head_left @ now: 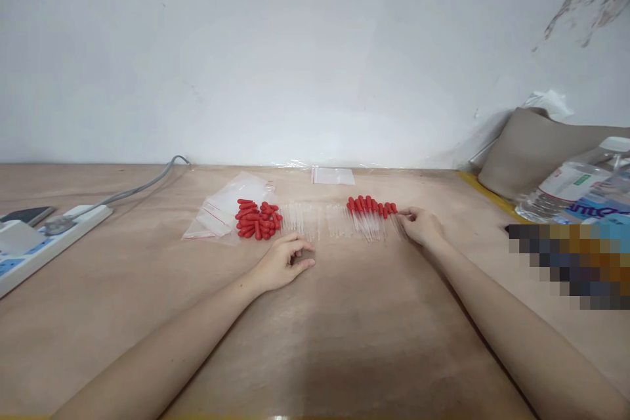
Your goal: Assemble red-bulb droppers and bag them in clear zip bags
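Note:
My left hand (285,262) rests on the table with thumb and fingers apart, holding nothing. Just beyond it lie loose clear dropper tubes (295,218), side by side. Left of these is a heap of red rubber bulbs (256,220). Thumb and fingertips of my right hand (418,224) are pinched together at the right end of a row of droppers (367,216), whose red bulbs top clear tubes pointing toward me. The pinch seems to be on the last dropper; the fingers partly hide it. More clear tubes (338,220) lie between the two groups.
Clear zip bags (221,207) lie behind the bulbs, and one small zip bag (333,176) is near the wall. A power strip (59,233) with a grey cable and a phone (29,215) sit left. Water bottles (566,184) and a grey-brown rolled sheet (516,151) stand right.

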Available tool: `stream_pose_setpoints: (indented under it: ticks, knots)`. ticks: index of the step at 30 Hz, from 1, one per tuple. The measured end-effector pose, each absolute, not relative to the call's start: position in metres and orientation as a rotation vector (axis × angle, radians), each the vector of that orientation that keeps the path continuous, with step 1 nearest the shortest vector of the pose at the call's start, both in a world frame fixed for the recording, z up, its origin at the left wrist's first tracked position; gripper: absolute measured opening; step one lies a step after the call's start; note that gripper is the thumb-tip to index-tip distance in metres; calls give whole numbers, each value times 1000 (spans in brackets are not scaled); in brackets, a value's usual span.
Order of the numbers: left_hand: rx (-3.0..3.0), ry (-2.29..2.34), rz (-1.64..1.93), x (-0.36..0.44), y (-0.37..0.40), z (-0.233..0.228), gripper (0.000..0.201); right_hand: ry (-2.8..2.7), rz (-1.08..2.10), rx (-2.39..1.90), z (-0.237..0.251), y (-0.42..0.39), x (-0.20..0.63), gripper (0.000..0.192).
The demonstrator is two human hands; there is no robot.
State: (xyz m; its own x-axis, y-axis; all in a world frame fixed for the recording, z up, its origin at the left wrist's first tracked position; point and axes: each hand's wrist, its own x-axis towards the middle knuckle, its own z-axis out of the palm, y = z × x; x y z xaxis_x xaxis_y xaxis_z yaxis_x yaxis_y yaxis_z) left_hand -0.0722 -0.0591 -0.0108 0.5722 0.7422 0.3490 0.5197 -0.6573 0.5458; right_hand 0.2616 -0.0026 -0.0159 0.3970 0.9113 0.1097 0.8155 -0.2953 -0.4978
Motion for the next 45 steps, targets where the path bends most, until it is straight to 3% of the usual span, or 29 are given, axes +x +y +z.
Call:
stream_pose_setpoints:
  ticks: [4,11,32,39,45]
  knots:
    - [2437,1016,791,-72,-59,-11,17,-1465,139,-2102,-16,-5,255,26]
    - [2441,1014,794,-72,-59,-12,16,-1673,227,-1952,-10,-9,238,19]
    - [2490,1070,838,-70,-61,-13,13,-1921,170,-2360,13,-12,205,22]
    - [2581,1506,1130,-77,-51,-6,12,-1833,257,-2389,12,-6,215,26]
    - [2590,2073,1145,-95,-30,14,18,-1806,402,-2049,18,-6,220,24]
